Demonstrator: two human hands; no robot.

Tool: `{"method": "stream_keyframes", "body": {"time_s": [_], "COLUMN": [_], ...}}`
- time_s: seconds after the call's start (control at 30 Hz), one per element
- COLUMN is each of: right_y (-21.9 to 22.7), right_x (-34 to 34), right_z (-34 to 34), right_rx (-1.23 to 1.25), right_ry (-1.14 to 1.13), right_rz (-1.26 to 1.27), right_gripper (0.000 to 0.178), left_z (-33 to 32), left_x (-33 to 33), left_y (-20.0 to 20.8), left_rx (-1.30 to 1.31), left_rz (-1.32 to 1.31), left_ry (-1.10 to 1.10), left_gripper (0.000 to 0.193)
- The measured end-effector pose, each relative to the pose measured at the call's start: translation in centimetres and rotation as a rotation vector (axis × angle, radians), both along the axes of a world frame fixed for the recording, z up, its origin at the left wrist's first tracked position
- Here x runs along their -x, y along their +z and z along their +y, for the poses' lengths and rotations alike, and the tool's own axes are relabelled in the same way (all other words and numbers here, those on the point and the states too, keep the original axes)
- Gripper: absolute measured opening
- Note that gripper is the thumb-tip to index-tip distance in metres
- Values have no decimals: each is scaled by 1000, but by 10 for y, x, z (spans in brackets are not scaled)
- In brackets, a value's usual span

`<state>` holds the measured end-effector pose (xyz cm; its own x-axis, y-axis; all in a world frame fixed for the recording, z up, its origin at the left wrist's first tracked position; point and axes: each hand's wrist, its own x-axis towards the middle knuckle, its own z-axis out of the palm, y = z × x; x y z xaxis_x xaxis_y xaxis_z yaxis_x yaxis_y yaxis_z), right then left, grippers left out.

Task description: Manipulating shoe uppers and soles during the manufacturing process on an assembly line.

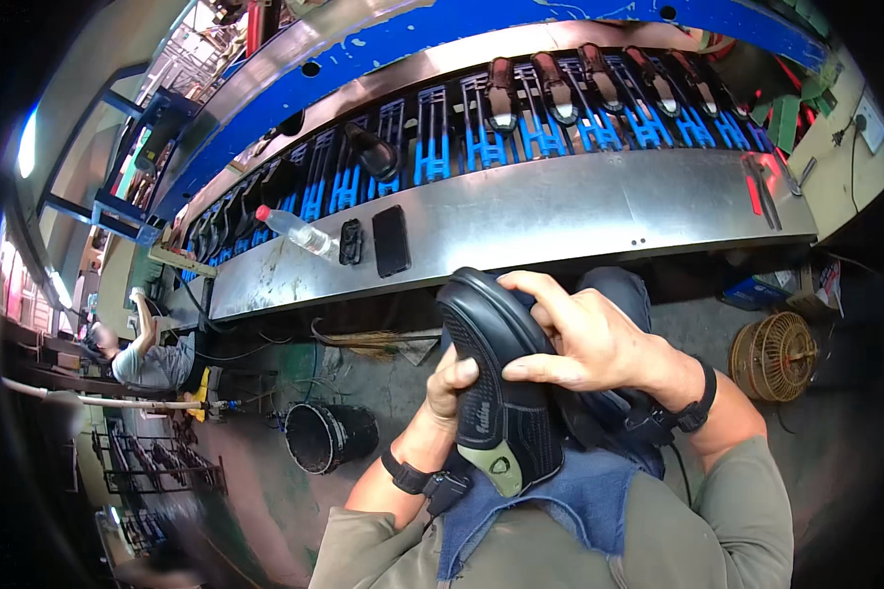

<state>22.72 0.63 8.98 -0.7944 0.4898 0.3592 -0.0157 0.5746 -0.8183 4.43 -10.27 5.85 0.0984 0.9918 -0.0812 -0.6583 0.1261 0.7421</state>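
Conveyor [521, 137] of blue racks runs past up top, steel tabletop [560, 211] below it. I've got a black shoe [496, 378] sole-up over my lap, right hand [589, 344] clamped across the heel, left hand [452, 388] curled under its side. Rounded sole, so it could slip onto the floor.

A steel workbench [560, 211] fronts a blue-racked conveyor [442, 147] above a grimy concrete floor [265, 471].

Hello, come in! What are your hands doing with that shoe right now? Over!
Left hand and right hand both gripping black shoe, sole up, over blue cloth on lap. Nothing in the way.
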Motion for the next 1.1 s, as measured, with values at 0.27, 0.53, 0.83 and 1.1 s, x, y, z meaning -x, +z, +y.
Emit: {"method": "stream_keyframes", "body": {"time_s": [0.27,0.53,0.83,1.1], "right_y": [2,-8,-31,-83], "right_x": [-15,-22,-33,-41], "right_z": [0,8,-93,-75], "right_rx": [24,268,-182,-579], "right_ry": [36,142,-311,-33], "right_rz": [-90,35,-166,-88], "right_gripper": [61,52,68,75], "left_z": [11,13,18,52], "left_x": [2,-4,24,3], "left_y": [14,8,-53,-76], "left_rx": [-76,-74,150,533], "left_rz": [734,743,174,-133], "left_ry": [193,207,105,55], "left_gripper": [99,87,67,56]}}
